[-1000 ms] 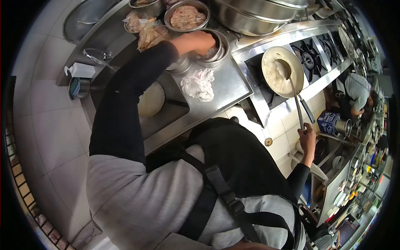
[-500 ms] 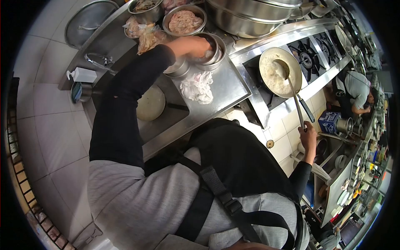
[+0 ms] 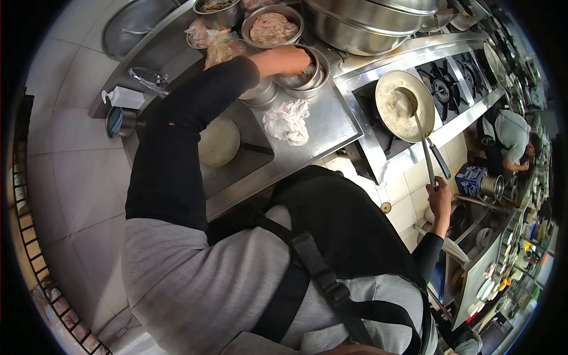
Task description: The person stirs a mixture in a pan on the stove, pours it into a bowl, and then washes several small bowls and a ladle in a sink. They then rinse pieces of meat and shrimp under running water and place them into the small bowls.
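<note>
R hand (image 3: 439, 204), right of frame, is wrapped round the end of a ladle (image 3: 428, 154); ladle's head sits in pale, wet food (image 3: 391, 115) in the pan (image 3: 393, 77), upper right of ctr, on the stove (image 3: 361, 151). Pan's black handle points down-right, near the ladle's.

L hand (image 3: 290, 61), upper ctr, is bent over the edge of a steel bowl (image 3: 317, 74) nested in a wider one — fingertips hidden, so can't tell how far open or if they've got hold of anything.

Below that bowl, a crumpled white cloth (image 3: 287, 122) on the table (image 3: 322, 136). Above it, a bowl (image 3: 300, 25) w/ raw meat (image 3: 273, 28); big pot (image 3: 361, 26) at top ctr. Far left: tap (image 3: 151, 80) & soap bottle (image 3: 126, 97). Co-worker (image 3: 512, 133) at right edge.
</note>
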`<state>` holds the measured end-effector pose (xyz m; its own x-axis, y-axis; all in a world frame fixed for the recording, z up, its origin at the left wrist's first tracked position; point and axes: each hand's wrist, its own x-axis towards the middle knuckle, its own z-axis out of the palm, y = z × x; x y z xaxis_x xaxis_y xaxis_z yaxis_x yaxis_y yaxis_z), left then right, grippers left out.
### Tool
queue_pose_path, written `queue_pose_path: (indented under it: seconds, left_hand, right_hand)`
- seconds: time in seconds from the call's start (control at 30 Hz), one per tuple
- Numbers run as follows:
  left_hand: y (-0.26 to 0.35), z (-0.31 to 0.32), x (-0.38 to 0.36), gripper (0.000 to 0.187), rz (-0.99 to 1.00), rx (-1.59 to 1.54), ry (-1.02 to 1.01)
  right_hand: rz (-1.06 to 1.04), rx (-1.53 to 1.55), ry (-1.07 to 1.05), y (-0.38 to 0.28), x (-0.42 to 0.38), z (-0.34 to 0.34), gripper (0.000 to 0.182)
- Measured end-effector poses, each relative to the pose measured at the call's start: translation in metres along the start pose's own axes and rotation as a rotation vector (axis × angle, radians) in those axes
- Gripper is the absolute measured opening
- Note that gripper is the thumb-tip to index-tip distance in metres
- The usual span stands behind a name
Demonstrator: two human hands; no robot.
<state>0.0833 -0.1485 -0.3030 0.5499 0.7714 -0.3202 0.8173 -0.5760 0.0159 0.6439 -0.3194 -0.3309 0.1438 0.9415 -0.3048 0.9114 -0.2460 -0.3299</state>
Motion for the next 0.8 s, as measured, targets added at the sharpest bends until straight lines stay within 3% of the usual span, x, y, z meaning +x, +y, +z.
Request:
queue_pose_path:
  seconds: [0.03, 0.13, 0.2, 0.27, 0.3, 0.33, 0.43, 0.5, 0.6, 0.8]
  left_hand:
    - [0.000, -0.001, 0.002, 0.035, -0.089, -0.066, -0.089]
    - [-0.015, 0.006, 0.003, 0.045, -0.065, -0.205, -0.087]
    - [-0.011, -0.013, 0.004, 0.049, -0.144, -0.260, -0.196]
    - [-0.007, -0.019, -0.001, 0.045, -0.229, -0.477, -0.201]
    - [-0.012, 0.004, -0.001, 0.038, -0.028, -0.323, 0.069]
    - [-0.016, 0.024, 0.004, 0.033, -0.032, -0.354, 0.162]
    - [-0.006, 0.014, -0.002, 0.034, -0.179, -0.396, 0.111]
    - [-0.006, 0.017, -0.005, 0.032, -0.086, -0.479, 0.158]
    - [0.000, 0.025, -0.004, 0.034, -0.167, -0.418, 0.169]
    - [-0.004, 0.039, 0.004, 0.021, -0.087, -0.326, 0.265]
  right_hand:
    - [0.006, 0.007, 0.005, 0.001, 0.000, 0.001, 0.040]
    - [0.016, 0.014, -0.002, -0.002, -0.002, -0.001, 0.041]
    - [0.014, 0.019, -0.009, 0.001, 0.001, 0.001, 0.042]
    - [-0.113, -0.014, 0.077, 0.021, 0.008, 0.010, 0.036]
    - [-0.124, -0.016, 0.074, 0.024, 0.010, 0.012, 0.036]
    - [-0.119, -0.036, 0.072, 0.028, 0.012, 0.013, 0.036]
    - [-0.143, -0.069, 0.097, 0.024, 0.014, 0.014, 0.035]
    - [-0.163, -0.089, 0.120, 0.022, 0.010, 0.012, 0.035]
    - [-0.162, -0.055, 0.101, 0.016, 0.013, 0.009, 0.035]
    - [-0.120, -0.023, 0.067, 0.005, 0.008, 0.007, 0.035]
